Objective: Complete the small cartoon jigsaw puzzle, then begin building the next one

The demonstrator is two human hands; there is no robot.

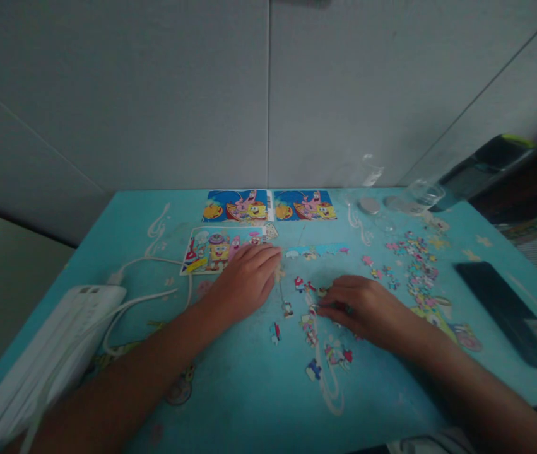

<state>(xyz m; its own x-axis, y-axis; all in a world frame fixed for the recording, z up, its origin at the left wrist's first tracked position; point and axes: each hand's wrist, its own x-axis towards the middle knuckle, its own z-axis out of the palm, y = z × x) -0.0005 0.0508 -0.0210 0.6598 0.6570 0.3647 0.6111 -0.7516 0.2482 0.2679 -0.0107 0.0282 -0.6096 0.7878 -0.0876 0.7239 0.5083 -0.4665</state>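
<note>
My left hand (244, 280) lies palm down with its fingers stretched out, over the right part of a cartoon picture card (218, 252). My right hand (370, 309) is bent over a loose group of jigsaw pieces, its thumb and fingers closed at a small jigsaw piece (314, 309); the fingers partly hide it. Around it lie several loose pieces, among them a blue piece (313, 369) and a red and blue piece (275, 333). Beyond the hands is a joined light-blue strip of pieces (318, 250).
Two blue cartoon cards (237, 205) lie at the back. A heap of jigsaw pieces (420, 268) spreads at the right, beside a dark phone (509, 312). Clear plastic containers (422, 195) and a dark bottle (479, 167) are behind. A white power bank (55, 353) with cables lies left.
</note>
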